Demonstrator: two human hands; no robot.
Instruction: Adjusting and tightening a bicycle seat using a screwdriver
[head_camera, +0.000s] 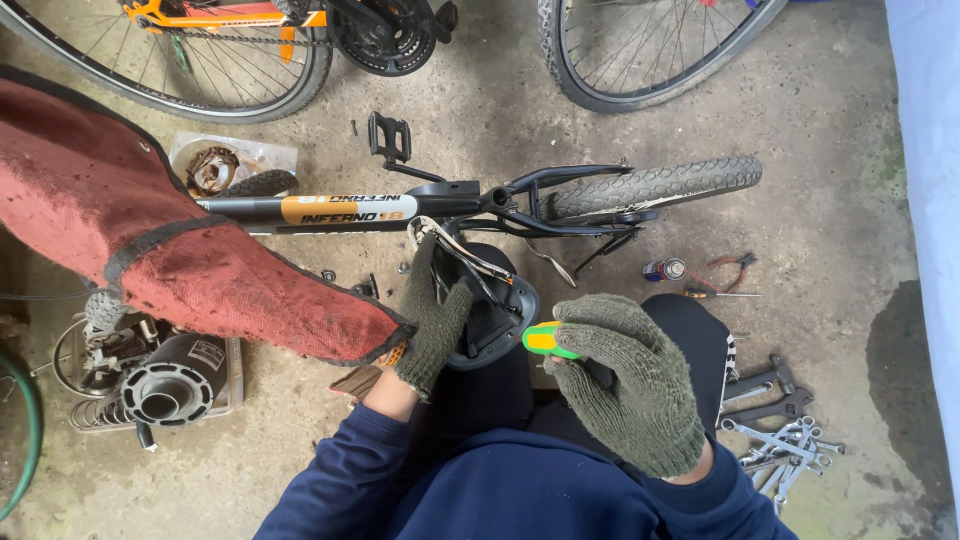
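Note:
Both my hands wear olive knit gloves. My left hand (432, 322) grips the underside of an upturned black bicycle saddle (495, 312) resting on my lap, fingers on its metal rails. My right hand (628, 385) is closed around a screwdriver with a green and yellow handle (543, 340), its tip pointing at the saddle. Just beyond the saddle lies a small black bicycle (440, 207) on its side, its knobby rear tyre (655, 187) to the right and a pedal (389, 137) sticking up.
A red padded cover (150, 240) spreads over the left. Several wrenches (780, 435) lie at the right, with pliers (735, 266) and a small spray can (664, 269) above them. Two larger bicycle wheels (640, 50) stand at the top. A motor part (165, 385) sits lower left.

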